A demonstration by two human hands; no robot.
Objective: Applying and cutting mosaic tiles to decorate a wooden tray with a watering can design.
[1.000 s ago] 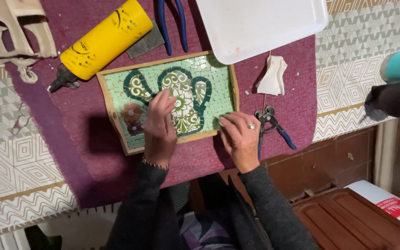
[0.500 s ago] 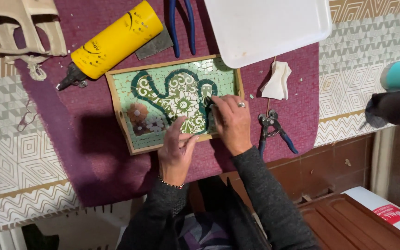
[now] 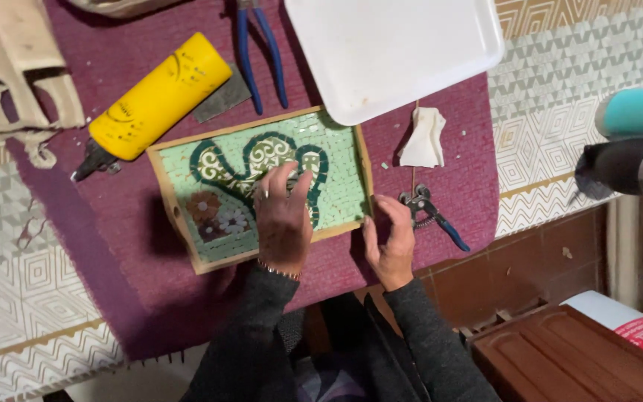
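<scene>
A wooden-framed mosaic tray [image 3: 232, 128] lies on a purple mat [image 3: 113, 246]. It shows a dark green teapot shape and brown and white flowers on pale green tiles. My left hand [image 3: 283, 219] lies flat on the mosaic's middle with its fingers spread, holding nothing. My right hand [image 3: 390, 242] rests against the tray's right rim with its fingers together and nothing in it. Small blue-handled nippers [image 3: 429, 212] lie just right of that hand.
A yellow glue bottle [image 3: 159, 97] lies above the tray at the left, next to a grey scraper [image 3: 221, 93] and blue pliers [image 3: 258, 45]. A white plastic tray [image 3: 392, 52] and a white scrap [image 3: 424, 138] lie at the upper right. A brown wooden box [image 3: 574, 357] stands at the lower right.
My left hand moved up from the tray's lower edge onto the mosaic's middle. My right hand drew back from the mosaic to the tray's right rim.
</scene>
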